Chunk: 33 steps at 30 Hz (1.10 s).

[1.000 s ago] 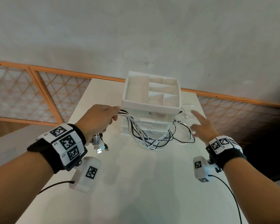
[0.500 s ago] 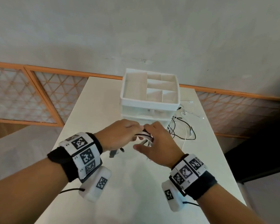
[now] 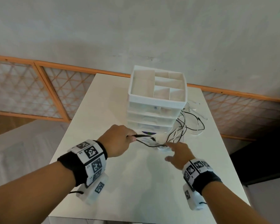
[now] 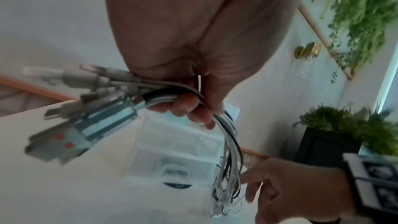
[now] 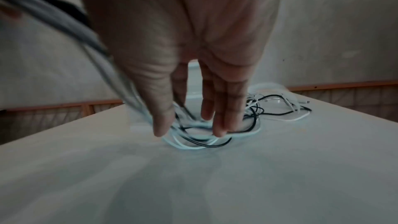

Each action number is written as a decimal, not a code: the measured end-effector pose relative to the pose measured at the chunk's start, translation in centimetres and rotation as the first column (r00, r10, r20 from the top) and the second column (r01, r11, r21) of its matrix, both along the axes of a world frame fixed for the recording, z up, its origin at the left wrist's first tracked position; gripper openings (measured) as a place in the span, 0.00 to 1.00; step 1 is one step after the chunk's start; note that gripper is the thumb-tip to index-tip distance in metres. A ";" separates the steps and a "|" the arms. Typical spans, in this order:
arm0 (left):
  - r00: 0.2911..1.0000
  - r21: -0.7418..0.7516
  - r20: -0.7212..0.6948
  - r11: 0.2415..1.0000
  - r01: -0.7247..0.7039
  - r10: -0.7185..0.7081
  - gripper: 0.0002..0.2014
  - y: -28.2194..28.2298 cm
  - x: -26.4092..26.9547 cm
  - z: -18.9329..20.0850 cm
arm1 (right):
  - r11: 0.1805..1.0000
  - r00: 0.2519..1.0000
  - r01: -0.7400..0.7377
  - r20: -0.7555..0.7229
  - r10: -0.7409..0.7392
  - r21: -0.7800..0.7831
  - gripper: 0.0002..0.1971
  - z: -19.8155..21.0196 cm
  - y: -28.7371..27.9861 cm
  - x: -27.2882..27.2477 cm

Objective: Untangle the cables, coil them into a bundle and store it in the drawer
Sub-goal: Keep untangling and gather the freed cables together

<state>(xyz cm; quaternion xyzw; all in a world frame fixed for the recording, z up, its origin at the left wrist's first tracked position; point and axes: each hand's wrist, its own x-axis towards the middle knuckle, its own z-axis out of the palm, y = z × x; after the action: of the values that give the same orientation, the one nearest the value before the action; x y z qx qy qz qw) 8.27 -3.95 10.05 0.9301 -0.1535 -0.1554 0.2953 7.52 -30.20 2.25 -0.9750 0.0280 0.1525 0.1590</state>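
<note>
My left hand (image 3: 120,141) grips a bunch of white and black cables (image 4: 228,134) close to their plug ends (image 4: 81,108), which stick out to the left in the left wrist view. The cables run right along the white table (image 3: 136,183) to my right hand (image 3: 176,152). That hand is open, its straight fingers (image 5: 219,122) pointing down onto the looped cables (image 5: 198,139) on the table. More loose cable (image 3: 189,125) trails to the right of the white drawer unit (image 3: 153,117), whose drawers look closed.
The drawer unit carries an open divided tray (image 3: 158,88) on top. Beyond the table stand a grey wall and an orange-framed lattice panel (image 3: 23,91). A dark box with green plants (image 4: 344,134) stands to the right. The table's right edge (image 3: 223,143) is near the loose cable.
My right hand first came in from the right to meet the left hand at the cables, then slid right along them. My left hand dropped toward the table and nearer to me.
</note>
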 end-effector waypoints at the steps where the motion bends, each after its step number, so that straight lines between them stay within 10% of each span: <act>1: 1.000 0.036 -0.012 0.999 -0.003 0.003 0.14 0.1 -0.2 -0.3 | 1.000 0.999 -0.021 -0.049 0.020 -0.015 0.32 0.2 0.0 -0.4; 6: 0.994 0.012 -0.052 0.995 0.100 -0.099 0.12 -1.2 -1.0 0.3 | 0.904 0.906 -0.351 0.332 0.263 0.242 0.46 4.7 4.5 -1.2; 10: 0.985 -0.145 -0.067 0.978 0.150 -0.161 0.12 -2.3 -1.6 1.7 | 0.821 0.876 -0.409 0.424 0.230 0.399 0.27 5.5 7.3 -1.4; 15: 0.996 -0.083 0.000 0.992 0.093 -0.093 0.14 0.3 -1.7 -0.1 | 0.776 0.947 -0.166 0.318 -0.046 0.608 0.14 6.3 5.0 -1.2; 20: 0.987 -0.148 -0.040 0.978 0.150 -0.158 0.12 -0.6 -2.1 -0.7 | 0.844 0.896 -0.386 0.369 0.247 0.372 0.18 7.1 5.1 -1.9; 24: 0.993 -0.194 -0.034 0.976 0.101 -0.109 0.18 -0.7 -1.1 -0.1 | 0.760 0.905 -0.396 0.360 0.227 0.515 0.20 8.3 5.9 -1.8; 27: 0.941 -0.565 -0.337 0.803 -0.189 -0.016 0.34 0.1 -0.6 0.0 | 0.697 0.953 -0.287 0.268 0.141 0.657 0.13 8.8 5.1 -1.9; 30: 0.815 -0.729 -0.574 0.502 -0.466 -0.078 0.30 0.0 -0.6 0.5 | 0.662 0.946 -0.303 0.302 0.120 0.685 0.14 8.8 4.8 -2.3; 33: 0.763 -0.731 -0.625 0.464 -0.500 -0.162 0.37 -0.6 -0.5 1.1 | 0.667 0.936 -0.335 0.319 0.150 0.665 0.18 8.5 5.3 -2.3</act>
<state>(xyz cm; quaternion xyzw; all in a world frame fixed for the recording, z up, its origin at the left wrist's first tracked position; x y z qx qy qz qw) 7.82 -4.55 11.14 0.5514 -0.0040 -0.3174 0.7715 5.26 -24.91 10.78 -0.8433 -0.1830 0.0536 0.5024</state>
